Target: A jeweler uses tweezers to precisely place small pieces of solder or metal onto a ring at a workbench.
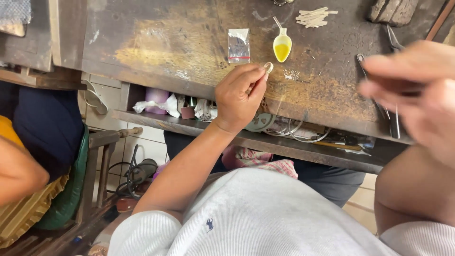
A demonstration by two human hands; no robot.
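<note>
Open bench top (156,42) left of plastic bag (238,45), yellow spoon (282,46), sticks (313,16) behind

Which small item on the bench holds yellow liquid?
The spoon, right of the clear plastic bag and above the left hand. Its bowl is filled yellow; the bag looks clear and the pale sticks are dry.

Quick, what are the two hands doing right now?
Left hand: fingers pinched on a small ring.
Right hand: blurred, cannot tell.
</note>
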